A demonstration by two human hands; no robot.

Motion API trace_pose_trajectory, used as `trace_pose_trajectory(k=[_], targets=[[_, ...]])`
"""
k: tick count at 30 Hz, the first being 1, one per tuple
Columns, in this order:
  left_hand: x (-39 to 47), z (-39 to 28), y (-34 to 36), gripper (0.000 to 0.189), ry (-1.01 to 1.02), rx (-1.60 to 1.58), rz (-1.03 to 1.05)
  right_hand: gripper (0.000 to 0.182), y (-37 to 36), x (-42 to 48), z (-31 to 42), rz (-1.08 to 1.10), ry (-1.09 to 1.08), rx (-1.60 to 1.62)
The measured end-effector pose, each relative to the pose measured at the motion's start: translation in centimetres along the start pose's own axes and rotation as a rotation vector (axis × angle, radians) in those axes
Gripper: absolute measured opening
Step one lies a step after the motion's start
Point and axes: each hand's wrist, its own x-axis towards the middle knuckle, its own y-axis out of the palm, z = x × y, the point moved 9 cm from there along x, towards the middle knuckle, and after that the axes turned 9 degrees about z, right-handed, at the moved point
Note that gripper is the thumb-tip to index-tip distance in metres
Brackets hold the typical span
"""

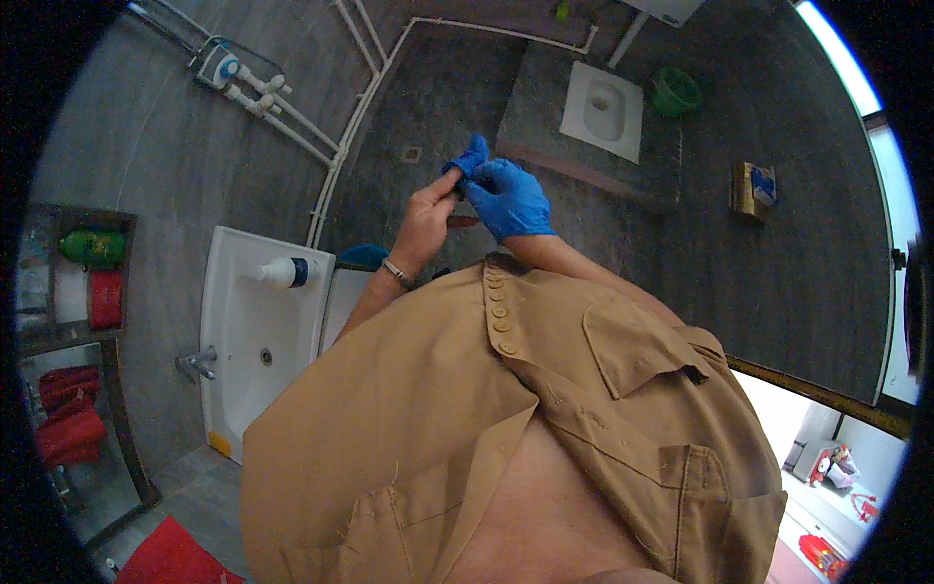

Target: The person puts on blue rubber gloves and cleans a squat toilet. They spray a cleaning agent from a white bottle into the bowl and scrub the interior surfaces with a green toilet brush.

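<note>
My right hand [511, 201] wears a blue disposable glove, and its fingers pinch a second blue glove [469, 157]. My left hand [427, 219] is bare at the back and wrist, with a band around the wrist. Some of its fingers reach into the second glove, which covers their tips and bunches around them. How the covered fingers are bent is hidden. Both hands meet in front of my tan buttoned shirt [408, 379], above the dark tiled floor.
A white washbasin [241, 321] with a faucet [197, 363] stands left, a white bottle [281, 273] on it. Ahead, a squat toilet [602, 109] is set in a raised step, beside a green basket [676, 93]. A paper packet [751, 191] is at right. Pipes [336, 160] run along the wall.
</note>
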Motion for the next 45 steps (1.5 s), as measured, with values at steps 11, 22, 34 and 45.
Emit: trace_pose_trajectory(k=[11, 22, 34, 45], targets=[[0.8, -1.1, -6.4, 0.011, 0.01, 0.153, -0.494, 0.022, 4.6, 0.4, 0.7, 0.384, -0.112, 0.057], [0.7, -1.7, -6.6, 0.015, -0.04, 0.1, -0.377, 0.024, 6.0, 0.2, -0.7, 0.433, -0.021, 0.106], [0.4, -1.3, -5.1, 0.019, 0.09, 0.359, -0.321, 0.02, 7.0, -1.8, -0.1, 0.567, 0.012, 0.454], [-1.2, 0.5, -1.1, 0.028, -0.137, -0.153, -0.071, 0.025, 6.2, -2.0, -1.6, 0.516, 0.018, 0.558]])
